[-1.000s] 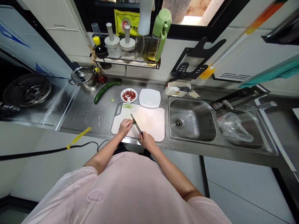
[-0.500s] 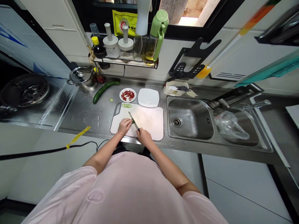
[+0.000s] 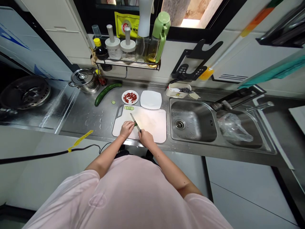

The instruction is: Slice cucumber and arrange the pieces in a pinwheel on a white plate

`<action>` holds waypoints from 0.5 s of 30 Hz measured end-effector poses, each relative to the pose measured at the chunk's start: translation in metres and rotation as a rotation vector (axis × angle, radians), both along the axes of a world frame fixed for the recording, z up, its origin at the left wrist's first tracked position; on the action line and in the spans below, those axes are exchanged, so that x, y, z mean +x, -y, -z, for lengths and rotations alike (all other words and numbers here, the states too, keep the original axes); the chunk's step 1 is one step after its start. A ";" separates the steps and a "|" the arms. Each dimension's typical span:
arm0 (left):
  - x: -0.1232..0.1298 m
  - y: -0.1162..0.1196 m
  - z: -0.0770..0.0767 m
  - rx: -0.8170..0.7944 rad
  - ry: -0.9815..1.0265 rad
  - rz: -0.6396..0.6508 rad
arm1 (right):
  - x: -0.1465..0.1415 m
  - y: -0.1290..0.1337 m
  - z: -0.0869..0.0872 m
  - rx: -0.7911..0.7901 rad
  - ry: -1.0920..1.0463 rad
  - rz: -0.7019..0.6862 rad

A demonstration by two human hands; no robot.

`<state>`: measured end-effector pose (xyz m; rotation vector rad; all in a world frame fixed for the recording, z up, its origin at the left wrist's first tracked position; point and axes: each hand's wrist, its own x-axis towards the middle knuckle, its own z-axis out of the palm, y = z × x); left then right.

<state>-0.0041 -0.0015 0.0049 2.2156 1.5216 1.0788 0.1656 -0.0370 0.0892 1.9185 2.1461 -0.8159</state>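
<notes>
My left hand [image 3: 127,129] is closed on a small green piece of cucumber [image 3: 135,124], mostly hidden by the fingers, over the white cutting board [image 3: 152,124]. In my right hand [image 3: 146,138] is the handle of a kitchen knife [image 3: 134,121]; its blade slants up and left, right beside the cucumber piece. Several cucumber slices [image 3: 129,108] lie overlapped in a row at the board's top left. Off the board, one more slice [image 3: 113,102] rests on the steel counter, and a long cucumber [image 3: 106,93] lies behind it.
Behind the board stand a plate of chopped red pieces [image 3: 130,97] and a white square plate [image 3: 151,100]. A lidded steel pot [image 3: 84,81] is at the left, a wok [image 3: 25,92] farther left. The sink [image 3: 193,121] lies to the right, below a condiment rack [image 3: 128,63] further left.
The knife has shifted very slightly left along with my right hand. My left hand stays nearly in place on the cucumber piece.
</notes>
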 end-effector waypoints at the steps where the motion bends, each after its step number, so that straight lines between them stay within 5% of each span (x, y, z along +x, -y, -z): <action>1: 0.000 0.000 0.000 -0.002 0.001 0.001 | 0.001 0.003 0.000 0.004 0.004 0.000; 9: 0.000 0.000 0.000 0.011 0.003 -0.001 | 0.016 0.030 -0.002 -0.036 0.039 0.015; 15: 0.000 0.000 -0.001 0.011 -0.001 0.004 | 0.007 0.020 0.000 -0.022 0.042 0.015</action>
